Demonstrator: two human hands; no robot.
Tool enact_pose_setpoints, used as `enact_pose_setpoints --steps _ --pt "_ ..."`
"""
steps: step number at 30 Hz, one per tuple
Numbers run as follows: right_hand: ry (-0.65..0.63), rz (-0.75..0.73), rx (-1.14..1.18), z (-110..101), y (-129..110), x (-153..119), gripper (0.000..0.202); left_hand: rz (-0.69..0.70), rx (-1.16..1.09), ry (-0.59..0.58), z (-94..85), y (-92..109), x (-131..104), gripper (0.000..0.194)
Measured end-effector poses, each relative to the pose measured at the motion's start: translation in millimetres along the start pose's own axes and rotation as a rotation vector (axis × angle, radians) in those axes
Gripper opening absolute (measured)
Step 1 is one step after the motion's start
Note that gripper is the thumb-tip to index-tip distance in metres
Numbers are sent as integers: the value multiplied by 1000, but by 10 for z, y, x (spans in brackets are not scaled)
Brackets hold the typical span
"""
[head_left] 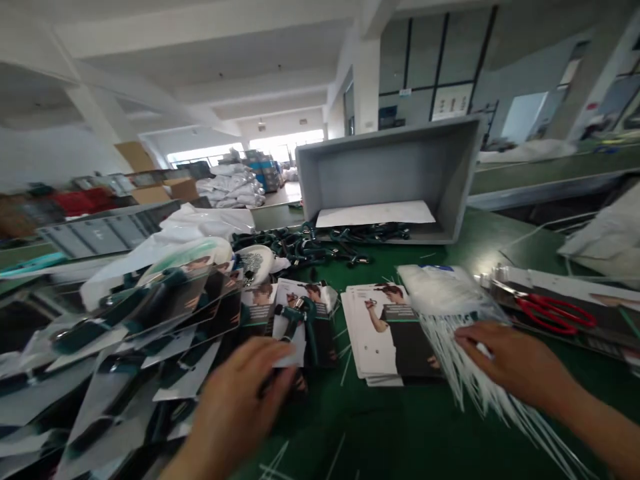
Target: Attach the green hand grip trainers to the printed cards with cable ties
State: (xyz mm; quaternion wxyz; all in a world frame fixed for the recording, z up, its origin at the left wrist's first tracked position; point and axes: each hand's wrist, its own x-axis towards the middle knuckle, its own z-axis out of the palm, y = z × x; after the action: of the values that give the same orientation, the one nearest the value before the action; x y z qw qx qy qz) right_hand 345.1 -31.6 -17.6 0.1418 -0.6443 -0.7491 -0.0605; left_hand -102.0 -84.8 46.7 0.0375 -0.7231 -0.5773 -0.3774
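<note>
My left hand [240, 393], blurred, is just in front of a printed card [325, 333] on the green table, thumb and forefinger apart. On that card lies a dark green hand tool [311, 327] with metal parts; its exact kind is unclear. My right hand [515, 363] has its fingertips closed on the loose ends of a bundle of white cable ties [457, 360]. Their clear plastic bag [433, 290] lies just beyond. Between my hands sits a stack of printed cards [373, 333], showing a person in a dark shirt.
Carded tools [130, 373] in clear plastic pile up at left. Behind are a white dish [256, 263] of small metal parts, loose green tools [300, 247] and a grey crate [390, 167] on its side. Red-handled scissors [555, 313] lie at right. Stray ties [345, 360] lie on the table.
</note>
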Motion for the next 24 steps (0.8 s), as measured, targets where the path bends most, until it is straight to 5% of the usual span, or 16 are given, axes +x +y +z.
enact_pose_setpoints --steps 3,5,10,13,17,21,24 --pt "-214 42 -75 72 -239 -50 29 112 -89 -421 816 514 -52 24" --pt "-293 119 -145 83 -277 -72 31 96 -136 -538 1244 746 -27 29" --pt "-346 154 -119 135 -237 -16 40 -207 -4 -502 1899 892 240 53" --pt "-320 125 -156 229 -381 97 32 -375 13 -522 2097 818 406 75" --pt "-318 141 -148 288 -480 232 24 -447 -60 -538 2153 672 512 59" --pt "-285 220 40 239 -230 229 25 -491 -106 -514 2124 583 520 41" --pt "-262 248 138 223 -19 139 25 -539 -205 -386 2131 579 520 38"
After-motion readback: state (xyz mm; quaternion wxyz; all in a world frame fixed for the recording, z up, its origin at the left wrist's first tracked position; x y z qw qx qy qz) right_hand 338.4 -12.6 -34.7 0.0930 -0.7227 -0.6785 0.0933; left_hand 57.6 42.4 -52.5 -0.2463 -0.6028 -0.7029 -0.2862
